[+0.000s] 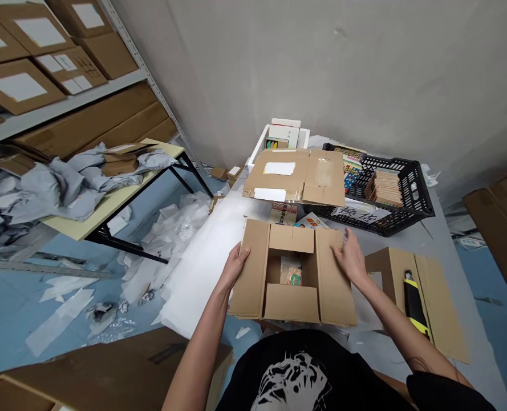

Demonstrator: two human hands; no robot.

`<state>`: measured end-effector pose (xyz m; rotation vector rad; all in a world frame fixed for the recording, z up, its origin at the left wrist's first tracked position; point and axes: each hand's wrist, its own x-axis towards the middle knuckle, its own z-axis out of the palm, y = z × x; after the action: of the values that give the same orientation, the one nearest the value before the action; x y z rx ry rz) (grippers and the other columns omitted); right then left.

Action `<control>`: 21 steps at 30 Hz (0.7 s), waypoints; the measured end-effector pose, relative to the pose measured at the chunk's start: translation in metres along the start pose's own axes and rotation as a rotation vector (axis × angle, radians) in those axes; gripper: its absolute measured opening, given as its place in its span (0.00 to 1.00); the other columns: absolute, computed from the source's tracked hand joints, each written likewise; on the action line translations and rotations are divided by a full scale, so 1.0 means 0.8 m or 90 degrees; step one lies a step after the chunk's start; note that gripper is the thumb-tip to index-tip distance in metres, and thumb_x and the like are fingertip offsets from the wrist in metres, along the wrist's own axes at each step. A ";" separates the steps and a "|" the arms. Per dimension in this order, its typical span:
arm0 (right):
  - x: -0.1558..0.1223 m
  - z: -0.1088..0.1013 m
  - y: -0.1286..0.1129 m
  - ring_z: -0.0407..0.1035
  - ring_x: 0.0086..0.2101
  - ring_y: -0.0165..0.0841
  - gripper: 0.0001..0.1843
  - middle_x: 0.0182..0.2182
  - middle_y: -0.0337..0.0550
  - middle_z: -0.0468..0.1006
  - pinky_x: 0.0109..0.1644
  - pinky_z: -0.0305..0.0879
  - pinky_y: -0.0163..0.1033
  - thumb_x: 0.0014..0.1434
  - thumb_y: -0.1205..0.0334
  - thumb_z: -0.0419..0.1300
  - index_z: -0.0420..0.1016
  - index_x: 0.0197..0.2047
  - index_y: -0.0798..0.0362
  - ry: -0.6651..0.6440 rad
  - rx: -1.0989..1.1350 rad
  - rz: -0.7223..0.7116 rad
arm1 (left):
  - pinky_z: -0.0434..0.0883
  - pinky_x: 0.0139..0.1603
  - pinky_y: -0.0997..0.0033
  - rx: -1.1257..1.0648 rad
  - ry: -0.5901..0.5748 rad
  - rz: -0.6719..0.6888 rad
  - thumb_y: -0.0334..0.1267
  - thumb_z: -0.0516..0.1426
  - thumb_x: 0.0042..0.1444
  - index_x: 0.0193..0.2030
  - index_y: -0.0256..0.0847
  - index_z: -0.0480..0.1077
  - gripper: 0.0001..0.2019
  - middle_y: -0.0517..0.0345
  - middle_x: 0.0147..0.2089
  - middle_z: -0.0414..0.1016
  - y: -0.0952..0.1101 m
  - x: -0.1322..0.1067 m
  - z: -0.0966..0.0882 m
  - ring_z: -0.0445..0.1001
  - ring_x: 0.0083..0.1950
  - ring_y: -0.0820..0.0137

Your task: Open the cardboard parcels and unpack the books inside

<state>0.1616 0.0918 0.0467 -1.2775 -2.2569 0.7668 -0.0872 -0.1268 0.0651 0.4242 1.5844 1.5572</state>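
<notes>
Clasps the outer edge of the left flap of the box (291, 302) with the left hand (236, 264), thumb on top. Lays the right hand (351, 260), fingers spread, on the right flap; box open on the table (445, 234), close before the body. Right of that, cutter (413, 299) on cardboard (441, 308).

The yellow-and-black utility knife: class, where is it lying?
The utility knife lies on the right of the head view, on flattened cardboard beside the open box.
</notes>
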 end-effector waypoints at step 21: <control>0.058 -0.062 -0.109 0.73 0.41 0.44 0.20 0.43 0.50 0.79 0.47 0.66 0.47 0.63 0.60 0.46 0.73 0.53 0.52 -0.404 -0.141 -0.302 | 0.67 0.52 0.61 0.409 -0.109 0.165 0.49 0.50 0.57 0.53 0.42 0.69 0.21 0.51 0.48 0.77 0.061 -0.034 0.063 0.73 0.49 0.57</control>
<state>0.1143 0.1079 0.1451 -0.5574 -3.0578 0.8324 -0.0492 -0.1066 0.1262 1.1192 1.9247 1.1159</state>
